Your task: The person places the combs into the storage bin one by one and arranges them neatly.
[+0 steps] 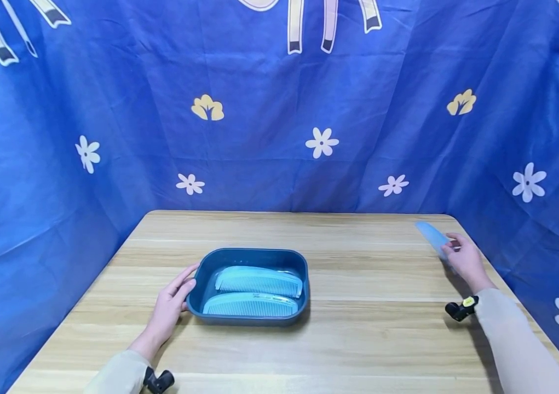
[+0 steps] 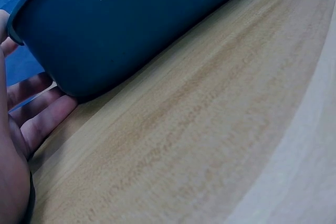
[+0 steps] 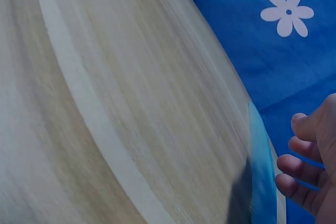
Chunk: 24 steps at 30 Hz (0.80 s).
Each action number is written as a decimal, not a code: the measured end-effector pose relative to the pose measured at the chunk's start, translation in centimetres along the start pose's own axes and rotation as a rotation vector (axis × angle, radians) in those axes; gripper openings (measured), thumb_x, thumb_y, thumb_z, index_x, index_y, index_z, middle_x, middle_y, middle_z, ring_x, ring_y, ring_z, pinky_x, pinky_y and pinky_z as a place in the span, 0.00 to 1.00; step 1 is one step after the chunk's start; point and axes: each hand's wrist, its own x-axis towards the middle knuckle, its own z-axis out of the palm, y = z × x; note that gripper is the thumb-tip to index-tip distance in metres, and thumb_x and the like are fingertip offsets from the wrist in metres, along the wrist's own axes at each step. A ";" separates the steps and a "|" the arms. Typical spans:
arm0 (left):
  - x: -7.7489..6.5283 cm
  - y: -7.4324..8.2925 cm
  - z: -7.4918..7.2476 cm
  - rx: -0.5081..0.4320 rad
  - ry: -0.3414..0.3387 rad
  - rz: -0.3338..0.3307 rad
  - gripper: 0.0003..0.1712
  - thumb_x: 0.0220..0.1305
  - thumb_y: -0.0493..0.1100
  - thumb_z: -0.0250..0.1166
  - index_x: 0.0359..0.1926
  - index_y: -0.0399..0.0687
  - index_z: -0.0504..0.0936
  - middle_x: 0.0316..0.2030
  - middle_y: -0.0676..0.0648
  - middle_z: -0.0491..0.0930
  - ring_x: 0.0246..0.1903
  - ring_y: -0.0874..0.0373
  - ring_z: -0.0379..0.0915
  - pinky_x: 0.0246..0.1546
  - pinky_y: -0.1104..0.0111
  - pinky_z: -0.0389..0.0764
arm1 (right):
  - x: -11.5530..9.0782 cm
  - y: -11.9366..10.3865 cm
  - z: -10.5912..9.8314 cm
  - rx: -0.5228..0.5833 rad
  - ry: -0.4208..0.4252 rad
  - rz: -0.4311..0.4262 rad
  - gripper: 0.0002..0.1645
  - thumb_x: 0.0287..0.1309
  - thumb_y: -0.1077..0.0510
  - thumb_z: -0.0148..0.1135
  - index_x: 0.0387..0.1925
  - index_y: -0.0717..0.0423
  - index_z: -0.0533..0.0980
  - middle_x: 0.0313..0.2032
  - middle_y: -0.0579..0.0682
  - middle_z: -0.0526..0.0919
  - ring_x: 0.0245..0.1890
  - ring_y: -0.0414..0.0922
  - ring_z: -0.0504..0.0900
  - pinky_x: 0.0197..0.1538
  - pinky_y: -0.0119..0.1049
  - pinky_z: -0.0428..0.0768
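A dark teal plastic basin [image 1: 246, 322] stands on the table, with two light blue combs, the far comb [image 1: 258, 280] and the near comb [image 1: 251, 305], lying inside. My left hand [image 1: 168, 306] grips the basin's left end, its lower fingers against the side in the left wrist view. Toward the table's far right, another light blue comb [image 1: 432, 236] is at the fingertips of my right hand [image 1: 467, 261]. In the right wrist view that comb [image 3: 263, 177] lies beside the loosely bent fingers [image 3: 298, 169], and the thumb stands apart from it.
The wooden table [image 1: 358, 339] has blue patterned cloth [image 1: 269, 153] hanging behind it and along both sides. The right hand is close to the table's right edge and the cloth there. Each wrist carries a small black camera, such as the right one [image 1: 459, 311].
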 end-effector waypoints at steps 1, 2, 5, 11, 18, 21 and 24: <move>0.0 0.0 0.0 -0.003 0.000 -0.001 0.29 0.70 0.54 0.50 0.68 0.53 0.61 0.57 0.37 0.67 0.43 0.64 0.74 0.36 0.67 0.81 | 0.0 0.1 -0.1 -0.010 0.006 0.001 0.24 0.62 0.62 0.54 0.57 0.71 0.67 0.41 0.68 0.76 0.41 0.62 0.76 0.40 0.43 0.71; 0.0 0.0 0.0 -0.004 0.001 -0.002 0.29 0.70 0.54 0.50 0.68 0.53 0.62 0.57 0.37 0.67 0.43 0.64 0.74 0.36 0.67 0.81 | 0.1 0.1 -0.2 -0.021 0.007 0.006 0.24 0.62 0.62 0.53 0.57 0.71 0.67 0.42 0.69 0.76 0.42 0.63 0.75 0.43 0.48 0.69; 0.0 0.0 0.0 -0.003 -0.003 -0.006 0.29 0.70 0.54 0.50 0.68 0.54 0.62 0.57 0.37 0.66 0.43 0.63 0.75 0.36 0.67 0.81 | 0.1 0.4 -0.3 -0.047 0.008 0.032 0.24 0.62 0.61 0.53 0.57 0.70 0.66 0.42 0.69 0.76 0.43 0.64 0.75 0.48 0.56 0.64; 0.0 0.1 -0.1 -0.008 -0.001 -0.001 0.28 0.70 0.54 0.50 0.68 0.55 0.63 0.56 0.37 0.67 0.42 0.62 0.75 0.35 0.67 0.81 | 0.2 0.7 -0.3 -0.086 0.000 0.074 0.26 0.63 0.59 0.53 0.59 0.70 0.65 0.44 0.69 0.75 0.43 0.63 0.75 0.40 0.52 0.72; 0.0 0.1 -0.1 -0.015 -0.007 0.005 0.28 0.70 0.54 0.50 0.68 0.55 0.63 0.56 0.37 0.66 0.42 0.62 0.75 0.35 0.66 0.81 | 0.4 0.7 -0.5 -0.136 -0.024 0.073 0.27 0.62 0.58 0.54 0.58 0.70 0.65 0.45 0.69 0.75 0.43 0.64 0.75 0.42 0.56 0.71; 0.1 -0.1 -0.1 -0.010 -0.005 0.001 0.28 0.69 0.55 0.50 0.67 0.55 0.63 0.56 0.38 0.66 0.42 0.62 0.75 0.35 0.67 0.81 | 0.6 0.8 -0.5 -0.155 -0.047 0.092 0.28 0.61 0.57 0.55 0.58 0.71 0.64 0.46 0.71 0.74 0.45 0.66 0.73 0.44 0.58 0.70; 0.1 -0.2 -0.1 -0.021 -0.004 -0.002 0.28 0.70 0.54 0.50 0.67 0.55 0.64 0.55 0.38 0.67 0.41 0.62 0.76 0.35 0.66 0.81 | 0.7 1.0 -0.5 -0.171 -0.070 0.120 0.29 0.61 0.56 0.55 0.58 0.72 0.64 0.48 0.73 0.72 0.46 0.68 0.71 0.45 0.59 0.69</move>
